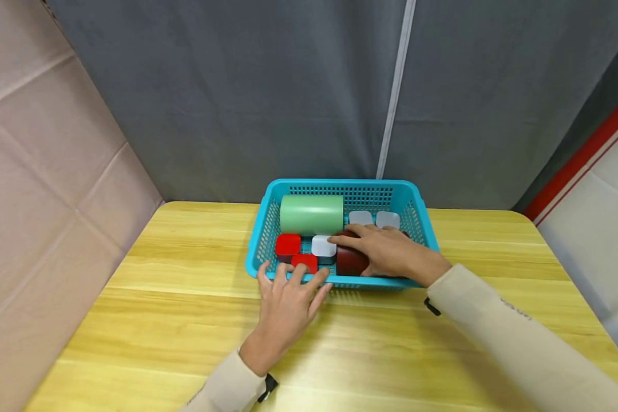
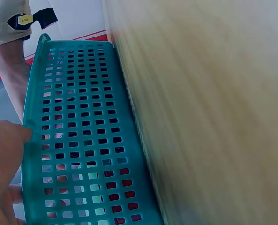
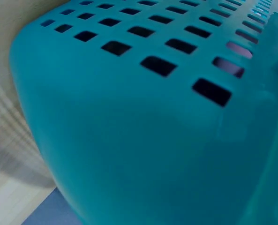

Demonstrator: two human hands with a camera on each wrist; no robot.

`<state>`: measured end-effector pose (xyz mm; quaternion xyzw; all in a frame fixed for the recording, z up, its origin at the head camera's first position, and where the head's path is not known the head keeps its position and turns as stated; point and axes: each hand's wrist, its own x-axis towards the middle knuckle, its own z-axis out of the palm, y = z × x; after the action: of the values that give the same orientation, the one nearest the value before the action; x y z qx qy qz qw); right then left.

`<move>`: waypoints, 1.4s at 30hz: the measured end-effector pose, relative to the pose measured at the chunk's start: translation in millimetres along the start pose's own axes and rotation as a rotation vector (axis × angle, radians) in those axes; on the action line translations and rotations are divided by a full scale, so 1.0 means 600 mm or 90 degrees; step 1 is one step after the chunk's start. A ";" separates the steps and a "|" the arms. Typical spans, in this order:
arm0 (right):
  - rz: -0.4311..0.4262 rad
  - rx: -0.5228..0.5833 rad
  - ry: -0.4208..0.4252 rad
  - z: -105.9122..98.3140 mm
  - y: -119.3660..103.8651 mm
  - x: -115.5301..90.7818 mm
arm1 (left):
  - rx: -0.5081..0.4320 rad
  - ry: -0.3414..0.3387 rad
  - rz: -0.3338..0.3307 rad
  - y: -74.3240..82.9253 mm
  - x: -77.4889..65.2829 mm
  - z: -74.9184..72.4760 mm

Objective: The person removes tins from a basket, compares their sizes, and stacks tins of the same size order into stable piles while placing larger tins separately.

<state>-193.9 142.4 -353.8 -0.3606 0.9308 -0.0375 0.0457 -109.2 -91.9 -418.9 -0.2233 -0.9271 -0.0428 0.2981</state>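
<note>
A turquoise plastic basket (image 1: pixel 340 183) with perforated walls holds cylinders and small blocks. At its front right, my right hand (image 1: pixel 393 252) grips a dark red cylinder (image 1: pixel 350 263) from above, covering much of it. My left hand (image 1: pixel 288 306) reaches over the front rim with spread, slightly bent fingers close to two red blocks (image 1: pixel 288 245). In the left wrist view, the left thumb lies right at the rim of the basket (image 2: pixel 66 49). The basket's corner (image 3: pixel 96 131) fills the right wrist view, and the right hand is out of sight there.
A large light green cylinder (image 1: pixel 311 214) lies at the basket's back left. A white-topped block (image 1: pixel 323 245) sits mid-basket, with two pale blocks (image 1: pixel 361 218) at the back right. The wooden table (image 1: pixel 185 320) ends at a grey curtain (image 1: pixel 226 114) behind the basket.
</note>
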 end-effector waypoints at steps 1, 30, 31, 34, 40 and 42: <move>-0.003 -0.003 0.000 0.000 -0.001 0.000 | -0.001 0.000 0.000 0.000 0.000 0.000; 0.028 -0.006 0.091 -0.025 0.001 -0.019 | -0.014 -0.009 -0.003 0.000 0.002 0.000; 0.035 -0.005 0.098 -0.029 0.000 -0.021 | -0.014 -0.010 -0.004 0.000 0.002 0.000; 0.057 0.000 0.120 -0.040 0.000 -0.026 | -0.016 -0.009 -0.005 0.000 0.002 0.000; 0.091 0.012 0.174 -0.064 0.008 -0.039 | -0.019 -0.003 -0.006 0.001 0.002 0.000; 0.099 0.012 0.201 -0.070 0.012 -0.044 | -0.020 -0.004 -0.008 0.001 0.002 0.001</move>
<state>-184.1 167.2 -311.2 -0.2764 0.9512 -0.0989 -0.0951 -110.0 -91.1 -418.8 -0.2220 -0.9287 -0.0590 0.2911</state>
